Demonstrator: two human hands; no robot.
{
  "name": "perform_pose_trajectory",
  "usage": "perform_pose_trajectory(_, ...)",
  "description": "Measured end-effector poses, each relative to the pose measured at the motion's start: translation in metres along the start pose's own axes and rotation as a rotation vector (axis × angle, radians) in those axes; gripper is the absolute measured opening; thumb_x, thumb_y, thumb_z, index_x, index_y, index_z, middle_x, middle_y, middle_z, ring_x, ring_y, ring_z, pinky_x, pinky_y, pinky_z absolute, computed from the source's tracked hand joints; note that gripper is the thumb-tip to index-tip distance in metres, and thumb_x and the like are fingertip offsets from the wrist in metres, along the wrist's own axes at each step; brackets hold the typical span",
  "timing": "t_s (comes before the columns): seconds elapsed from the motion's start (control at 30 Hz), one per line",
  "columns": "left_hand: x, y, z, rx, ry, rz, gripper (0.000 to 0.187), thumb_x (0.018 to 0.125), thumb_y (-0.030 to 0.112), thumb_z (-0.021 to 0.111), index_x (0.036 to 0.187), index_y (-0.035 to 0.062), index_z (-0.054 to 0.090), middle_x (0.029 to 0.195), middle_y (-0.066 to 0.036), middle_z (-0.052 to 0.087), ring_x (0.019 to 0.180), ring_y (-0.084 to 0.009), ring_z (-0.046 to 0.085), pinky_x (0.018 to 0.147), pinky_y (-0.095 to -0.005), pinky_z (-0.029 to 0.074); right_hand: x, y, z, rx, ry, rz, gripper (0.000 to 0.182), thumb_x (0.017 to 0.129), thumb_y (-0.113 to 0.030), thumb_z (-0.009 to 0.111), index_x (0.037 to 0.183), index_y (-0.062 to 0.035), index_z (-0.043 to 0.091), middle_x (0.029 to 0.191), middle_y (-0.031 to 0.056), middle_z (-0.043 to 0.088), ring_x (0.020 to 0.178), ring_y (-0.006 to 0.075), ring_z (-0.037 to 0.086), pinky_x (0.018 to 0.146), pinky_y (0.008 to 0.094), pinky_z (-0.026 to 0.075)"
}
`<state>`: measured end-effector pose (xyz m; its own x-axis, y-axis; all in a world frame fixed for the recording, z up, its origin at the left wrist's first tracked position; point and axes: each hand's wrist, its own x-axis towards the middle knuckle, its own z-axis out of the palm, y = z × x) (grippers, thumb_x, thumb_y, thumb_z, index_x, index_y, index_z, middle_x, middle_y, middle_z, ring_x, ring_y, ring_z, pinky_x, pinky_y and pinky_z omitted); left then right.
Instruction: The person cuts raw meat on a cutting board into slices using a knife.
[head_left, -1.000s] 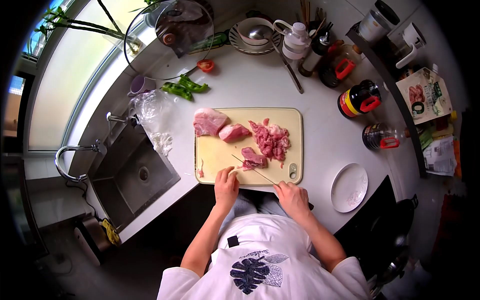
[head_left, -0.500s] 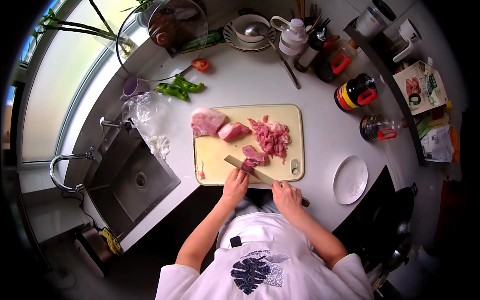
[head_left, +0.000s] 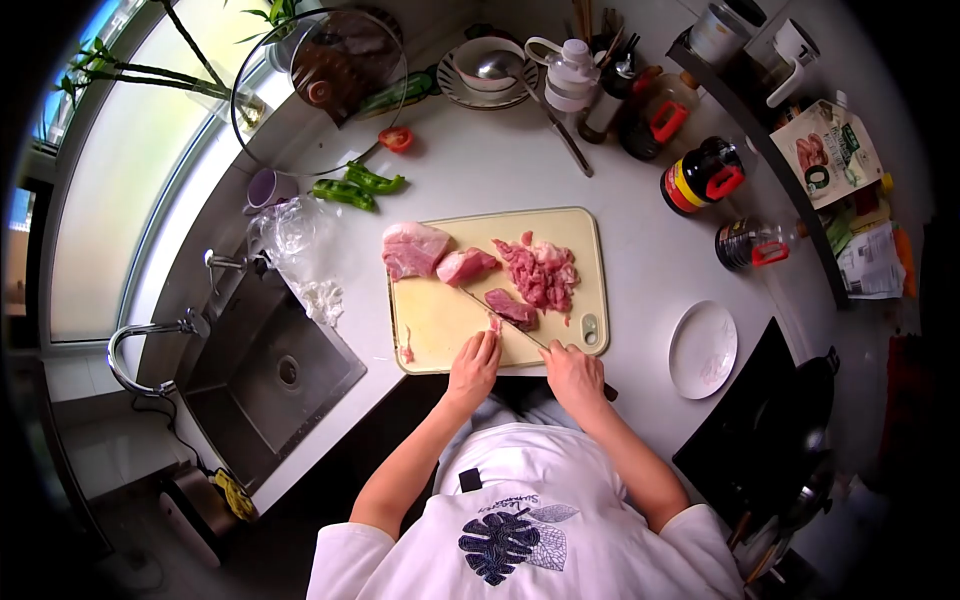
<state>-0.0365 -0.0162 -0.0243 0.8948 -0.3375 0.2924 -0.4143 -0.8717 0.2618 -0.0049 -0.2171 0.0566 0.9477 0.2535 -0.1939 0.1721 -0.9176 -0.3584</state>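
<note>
My right hand is wrapped round the handle of a kitchen knife. The blade stands nearly edge-on to me, slanting up to the left beside a small chunk of raw meat. On the near side of the blade, my left hand has its fingers together, with the tips against a small strip of meat. All this lies on a cream cutting board. Farther up the board are a large pale pork piece, a smaller chunk and a heap of sliced meat.
Left are a sink, a faucet and a crumpled plastic bag. Green peppers, a half tomato and a glass lid stand behind. An oval plate and sauce bottles are on the right.
The knife blade has turned from lying flatter to nearly edge-on and moved right and up. A small strip of meat now shows by my left fingertips. The view has shifted slightly.
</note>
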Motion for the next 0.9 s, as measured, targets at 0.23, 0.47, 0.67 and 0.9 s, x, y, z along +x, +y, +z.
perform_pose_trajectory(0.23,-0.002,0.006,-0.006,-0.064,0.008,-0.073,0.045,0.075,0.002,0.062,0.119,-0.0048,0.061,0.121,-0.018,0.059,0.111,-0.0324,0.059,0.095,-0.0397,0.05,0.012,0.031,-0.029,0.118,0.071,-0.059,0.03,0.097,-0.029,0.059,0.083,-0.0025,0.061,0.072,0.0187,0.064,0.066,0.04,0.064,0.059,0.0496,0.051)
perform_pose_trajectory(0.47,-0.006,0.008,-0.025,-0.217,0.175,-0.431,0.031,0.078,0.009,0.07,0.109,0.0067,0.064,0.112,-0.013,0.058,0.104,-0.0318,0.056,0.087,-0.042,0.047,-0.01,0.027,-0.03,0.293,0.151,0.011,0.028,0.096,-0.026,0.061,0.082,-0.0021,0.06,0.072,0.0186,0.064,0.068,0.0411,0.063,0.06,0.0493,0.048)
perform_pose_trajectory(0.67,0.033,0.008,0.001,-0.051,0.056,-0.546,0.016,0.079,0.018,0.073,0.085,0.0082,0.062,0.089,-0.008,0.058,0.091,-0.0276,0.055,0.083,-0.0416,0.04,-0.008,0.029,-0.03,0.378,0.201,0.029,0.027,0.095,-0.024,0.063,0.081,-0.0016,0.06,0.074,0.0193,0.064,0.069,0.041,0.063,0.06,0.0487,0.047)
perform_pose_trajectory(0.9,0.002,-0.018,-0.068,-0.133,0.231,-0.726,0.011,0.077,0.008,0.073,0.085,0.0106,0.066,0.09,-0.005,0.06,0.092,-0.0249,0.055,0.085,-0.0401,0.038,-0.013,0.028,-0.041,0.448,0.119,0.084,0.025,0.095,-0.024,0.062,0.085,-0.0005,0.063,0.075,0.0209,0.065,0.069,0.0416,0.063,0.06,0.047,0.047)
